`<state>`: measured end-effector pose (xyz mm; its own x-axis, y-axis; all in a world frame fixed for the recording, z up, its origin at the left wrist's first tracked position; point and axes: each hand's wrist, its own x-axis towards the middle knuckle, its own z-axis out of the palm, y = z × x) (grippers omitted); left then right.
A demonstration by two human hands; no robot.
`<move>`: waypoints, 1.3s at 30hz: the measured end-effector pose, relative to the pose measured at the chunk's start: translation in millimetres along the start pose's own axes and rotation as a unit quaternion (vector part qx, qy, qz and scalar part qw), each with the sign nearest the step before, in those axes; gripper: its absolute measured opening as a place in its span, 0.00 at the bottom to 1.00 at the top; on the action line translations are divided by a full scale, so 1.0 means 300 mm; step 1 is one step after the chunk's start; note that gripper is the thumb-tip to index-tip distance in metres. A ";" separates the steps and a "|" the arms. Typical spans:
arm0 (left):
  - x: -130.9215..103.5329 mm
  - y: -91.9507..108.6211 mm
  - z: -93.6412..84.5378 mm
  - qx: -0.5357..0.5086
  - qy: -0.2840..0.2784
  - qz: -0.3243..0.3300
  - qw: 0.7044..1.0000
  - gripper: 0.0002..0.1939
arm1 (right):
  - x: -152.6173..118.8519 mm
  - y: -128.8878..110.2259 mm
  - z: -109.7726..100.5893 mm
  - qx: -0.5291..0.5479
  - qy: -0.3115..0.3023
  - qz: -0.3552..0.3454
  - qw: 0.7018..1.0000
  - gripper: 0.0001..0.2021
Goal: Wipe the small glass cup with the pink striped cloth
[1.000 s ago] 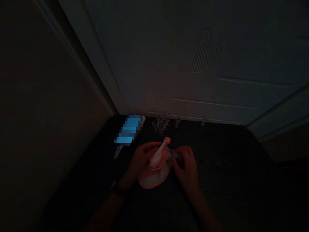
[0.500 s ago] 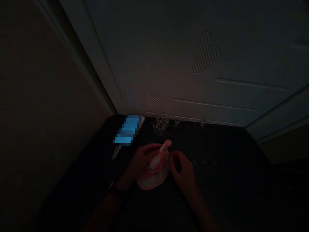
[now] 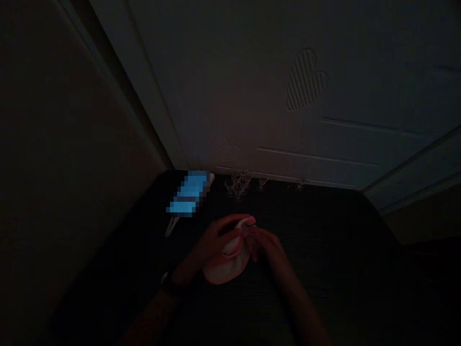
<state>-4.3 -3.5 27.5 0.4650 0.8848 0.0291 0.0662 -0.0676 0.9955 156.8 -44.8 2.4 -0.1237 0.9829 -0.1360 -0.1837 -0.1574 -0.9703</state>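
Note:
The view is very dark. A pale cloth (image 3: 226, 269), tinted red, hangs in a rounded flap between my hands, with a bunched part rising at its top. My left hand (image 3: 216, 238) is closed around the cloth from the left. From the right, my right hand (image 3: 264, 240) has its fingers bent and pressed together at the cloth's upper edge. Something small and clear seems to be at those fingertips, but it is too dim to name.
Several small stemmed glasses (image 3: 238, 185) stand near the wall, with another glass (image 3: 262, 182) beside them and a small clear item (image 3: 300, 184) farther right. A lit, blurred-out screen (image 3: 189, 192) lies at the back left of the dark table (image 3: 324, 230).
My right hand has moved left and up onto the cloth's bunched top, closer to my left hand. The cloth's upright tip is lower and more covered. The picture has darkened.

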 end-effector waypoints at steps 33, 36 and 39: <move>-0.024 -0.024 0.016 0.141 0.106 0.065 0.982 0.11 | -0.016 0.014 0.028 -0.236 0.040 -0.132 0.962 0.23; -0.021 -0.035 0.020 0.141 0.090 0.064 0.984 0.11 | -0.017 0.011 0.028 -0.235 0.046 -0.148 0.960 0.23; -0.021 -0.038 0.026 0.187 0.073 0.078 0.976 0.11 | -0.024 -0.010 0.023 -0.220 0.089 -0.165 0.957 0.21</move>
<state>-1.2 -12.1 15.2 0.3656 0.9051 0.2169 0.3361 -0.3457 0.8761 151.4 -52.0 7.7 0.0458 0.9788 0.1994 0.2500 0.1820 -0.9510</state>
